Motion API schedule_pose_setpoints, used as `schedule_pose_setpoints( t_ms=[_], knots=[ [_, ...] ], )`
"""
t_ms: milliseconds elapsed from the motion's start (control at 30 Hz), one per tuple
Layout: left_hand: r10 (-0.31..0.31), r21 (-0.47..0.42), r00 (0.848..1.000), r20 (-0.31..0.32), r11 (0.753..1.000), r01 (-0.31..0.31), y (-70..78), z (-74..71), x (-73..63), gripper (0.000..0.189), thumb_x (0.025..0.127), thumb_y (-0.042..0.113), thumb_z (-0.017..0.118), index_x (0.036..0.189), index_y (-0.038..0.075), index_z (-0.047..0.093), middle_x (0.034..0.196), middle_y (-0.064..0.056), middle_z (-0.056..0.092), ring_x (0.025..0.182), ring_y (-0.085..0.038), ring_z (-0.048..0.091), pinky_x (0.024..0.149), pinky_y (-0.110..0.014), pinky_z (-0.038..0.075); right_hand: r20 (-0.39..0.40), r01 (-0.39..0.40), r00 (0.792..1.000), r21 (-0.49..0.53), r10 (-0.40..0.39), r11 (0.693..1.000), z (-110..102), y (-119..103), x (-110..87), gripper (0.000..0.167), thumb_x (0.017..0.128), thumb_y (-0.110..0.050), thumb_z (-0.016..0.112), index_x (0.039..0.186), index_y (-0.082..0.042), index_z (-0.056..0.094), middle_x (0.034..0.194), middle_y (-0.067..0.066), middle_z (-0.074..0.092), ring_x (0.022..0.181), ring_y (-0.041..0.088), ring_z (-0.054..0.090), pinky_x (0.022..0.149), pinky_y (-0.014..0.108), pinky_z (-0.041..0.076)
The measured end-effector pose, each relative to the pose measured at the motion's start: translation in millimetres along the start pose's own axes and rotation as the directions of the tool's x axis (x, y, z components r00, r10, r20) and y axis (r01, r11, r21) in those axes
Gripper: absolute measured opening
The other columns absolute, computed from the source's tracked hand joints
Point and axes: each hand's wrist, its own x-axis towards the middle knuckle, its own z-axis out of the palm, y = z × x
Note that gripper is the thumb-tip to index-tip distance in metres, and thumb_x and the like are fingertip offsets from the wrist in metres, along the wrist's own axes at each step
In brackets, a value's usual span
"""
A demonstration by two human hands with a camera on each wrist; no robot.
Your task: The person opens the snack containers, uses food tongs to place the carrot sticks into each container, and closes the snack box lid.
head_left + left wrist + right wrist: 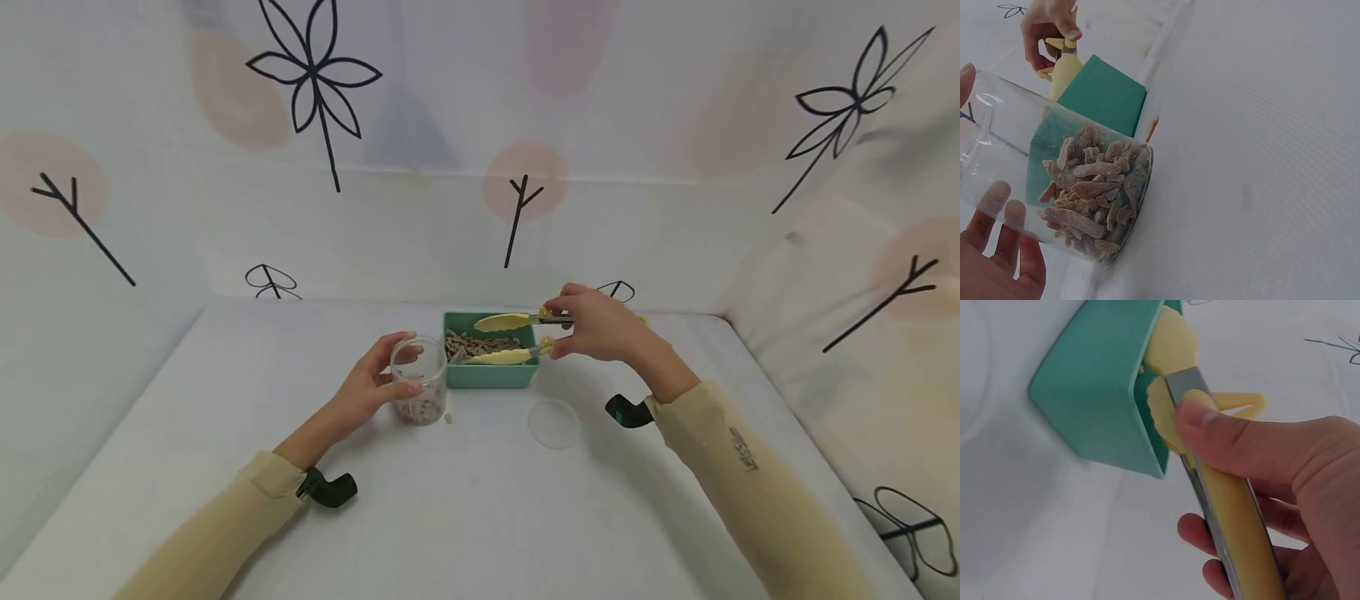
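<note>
My left hand (363,387) holds a clear jar (420,367) around its side, thumb in front and fingers behind. Light brown dried pieces (1094,194) fill the lower part of the jar. Just right of it stands a green rectangular box (487,378) with more such pieces (472,345) inside. My right hand (603,327) grips yellow-headed metal tongs (504,322) from the right, thumb on one arm and fingers on the other. The tongs' heads are spread apart over the box, the nearer one low among the pieces.
A round clear lid (555,423) lies on the white table in front of the box, to the right. One loose piece (448,418) lies beside the jar's base. Patterned cloth walls (420,233) enclose the table at the back and sides.
</note>
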Motion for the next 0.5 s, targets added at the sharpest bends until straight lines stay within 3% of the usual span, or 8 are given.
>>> schedule_pose_setpoints(
  t_ms=[300,500],
  knots=[
    [-0.008,0.009,1.0,0.0,1.0,0.008,-0.8,1.3,-0.3,0.069,0.091,0.007,0.071,0.15,0.011,0.035,0.146,-0.017,0.047,0.138,-0.031,0.039,0.104,-0.054,0.035,0.119,-0.005,0.993,-0.085,0.015,0.996,9,-2,18.8,0.07,0.075,-0.029,0.089,0.135,-0.008,0.059,0.128,0.006,0.051,0.089,0.018,0.059,0.075,0.04,0.051],
    [-0.015,0.001,1.0,-0.001,1.0,0.015,0.9,1.0,-0.7,0.07,0.09,0.007,0.072,0.15,0.014,0.036,0.146,-0.016,0.048,0.137,-0.031,0.04,0.104,-0.054,0.036,0.152,0.014,0.988,-0.091,0.0,0.996,10,-9,31.1,0.065,0.074,-0.026,0.089,0.13,-0.005,0.063,0.12,0.006,0.056,0.093,0.021,0.059,0.083,0.042,0.051]
  ],
)
